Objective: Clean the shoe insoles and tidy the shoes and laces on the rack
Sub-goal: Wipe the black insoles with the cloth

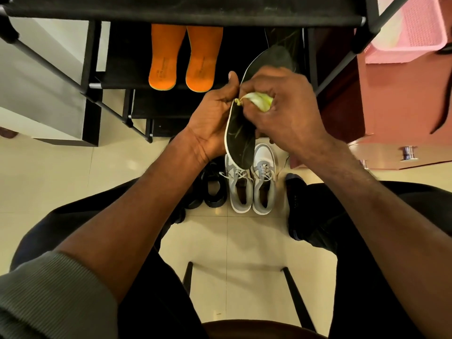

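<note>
**Centre frame: both hands on a black insole**

Centre of frame, left hand point(212, 118) grips the black insole point(238, 140) along its left edge, thumb up, fingers curled behind it. Insole has a white rim, heel end pointing down, toe end hidden behind the right hand. Right hand point(281, 104) has its fingers bunched around a yellow-green cloth point(256, 100), pressing it onto the insole's upper face.

Directly below the insole, on the tiled floor point(97, 172): a grey-and-white sneaker pair point(252, 187), laces loose, toes toward the rack. Just left of them, black shoes point(212, 184), partly hidden by the left forearm.

Upper centre: two orange insoles point(183, 57) side by side on a black fabric shelf of the shoe rack point(107, 79), heels toward the camera.

Upper right corner: pink plastic basket point(411, 28).
</note>
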`<action>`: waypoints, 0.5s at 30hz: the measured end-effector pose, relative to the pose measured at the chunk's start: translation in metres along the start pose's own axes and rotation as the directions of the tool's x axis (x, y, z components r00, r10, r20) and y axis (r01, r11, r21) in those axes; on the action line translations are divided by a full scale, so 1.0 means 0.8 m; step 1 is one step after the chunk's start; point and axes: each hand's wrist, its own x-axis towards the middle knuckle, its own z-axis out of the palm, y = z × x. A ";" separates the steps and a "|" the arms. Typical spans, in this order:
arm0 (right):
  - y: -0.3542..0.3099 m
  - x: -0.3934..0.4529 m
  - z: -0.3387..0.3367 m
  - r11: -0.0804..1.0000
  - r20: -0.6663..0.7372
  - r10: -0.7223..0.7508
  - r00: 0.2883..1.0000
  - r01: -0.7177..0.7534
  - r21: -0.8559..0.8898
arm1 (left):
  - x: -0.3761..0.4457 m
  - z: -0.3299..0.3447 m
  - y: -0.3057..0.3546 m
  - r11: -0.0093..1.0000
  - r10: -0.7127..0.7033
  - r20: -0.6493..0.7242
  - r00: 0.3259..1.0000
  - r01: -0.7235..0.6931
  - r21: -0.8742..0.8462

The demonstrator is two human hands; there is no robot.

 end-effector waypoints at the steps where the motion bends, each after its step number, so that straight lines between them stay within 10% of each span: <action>1: -0.002 0.000 0.001 0.999 0.009 -0.020 1.000 0.020 0.030 | 0.000 -0.002 0.000 1.000 0.002 -0.023 1.000 -0.001 0.026; 15: -0.027 -0.008 0.009 0.988 0.089 -0.112 0.990 0.102 0.115 | 0.005 -0.026 -0.022 0.997 -0.059 -0.015 0.998 0.058 -0.058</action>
